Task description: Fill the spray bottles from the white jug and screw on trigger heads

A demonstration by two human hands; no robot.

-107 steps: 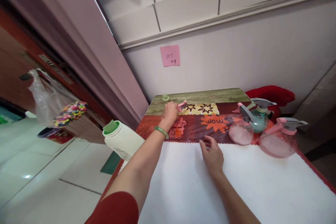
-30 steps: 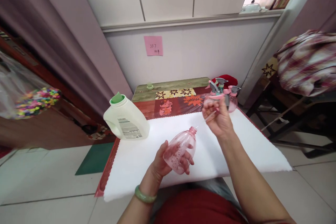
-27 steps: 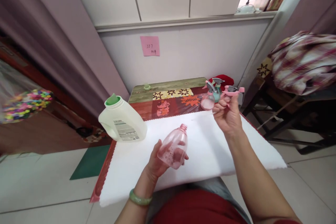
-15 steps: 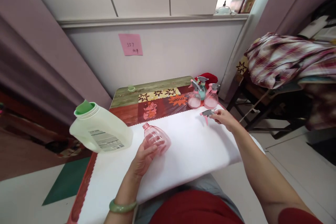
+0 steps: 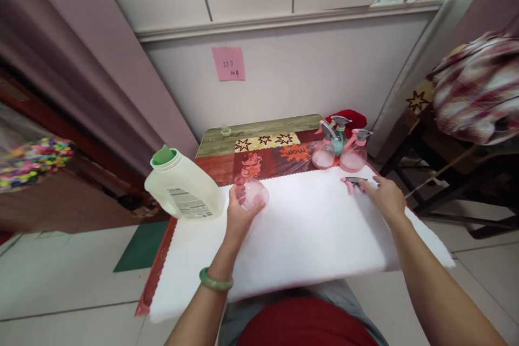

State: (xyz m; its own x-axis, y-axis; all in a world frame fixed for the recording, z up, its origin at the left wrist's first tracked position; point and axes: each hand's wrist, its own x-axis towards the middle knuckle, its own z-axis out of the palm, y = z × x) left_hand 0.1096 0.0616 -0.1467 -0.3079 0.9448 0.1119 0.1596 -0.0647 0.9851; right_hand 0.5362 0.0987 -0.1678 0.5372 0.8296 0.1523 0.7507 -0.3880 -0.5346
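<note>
My left hand is wrapped round a clear pink spray bottle without its spray head. The bottle's neck points toward the back of the table, beside a big pale jug with a green piece in its mouth. On the white cloth at the right lies a grey and pink spray head. My right hand is just beside it, fingers apart; the fingertips partly cover its end. Behind stand two pink spray bottles and a green spray bottle, their spray heads on.
A white cloth covers the front of the table. A small green ring-shaped cap lies at the back left. A red item is behind the bottles. To the right, a plaid cloth hangs over a dark stool.
My right hand has lowered the spray head to the cloth and loosened its fingers. My left hand has turned the bottle, its neck now facing away. The view has shifted left.
</note>
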